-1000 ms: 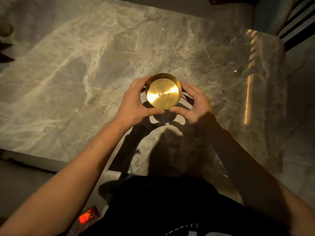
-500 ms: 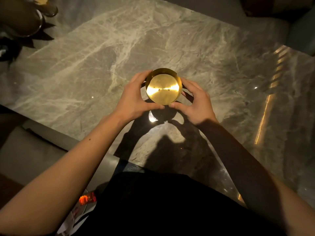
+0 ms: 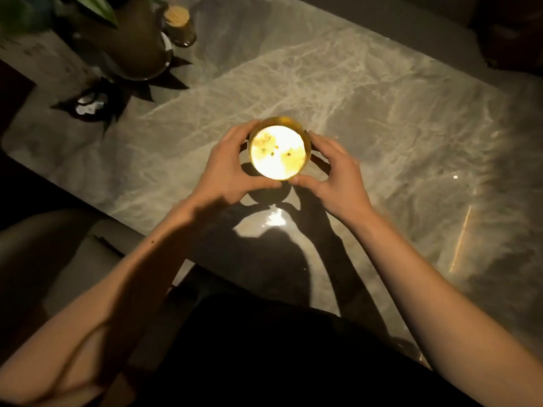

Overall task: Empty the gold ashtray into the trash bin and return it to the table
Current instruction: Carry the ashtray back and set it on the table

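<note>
The round gold ashtray (image 3: 278, 149) hangs a little above the grey marble table (image 3: 382, 127), casting a shadow below it. My left hand (image 3: 232, 168) grips its left wall and my right hand (image 3: 335, 177) grips its right wall, thumbs meeting at the near rim. Strong light glares off the ashtray's inside, where a few small dark specks show. No trash bin is in view.
A potted plant in a dish (image 3: 132, 45) and a cork-topped glass jar (image 3: 179, 24) stand at the table's far left. A dark pointed coaster (image 3: 91, 105) lies near them. A chair seat (image 3: 44, 245) sits at the lower left, beside the table's near edge.
The view has swung left, bringing the plant, jar and coaster into sight. Both hands keep the same hold on the ashtray, which now glares much brighter.
</note>
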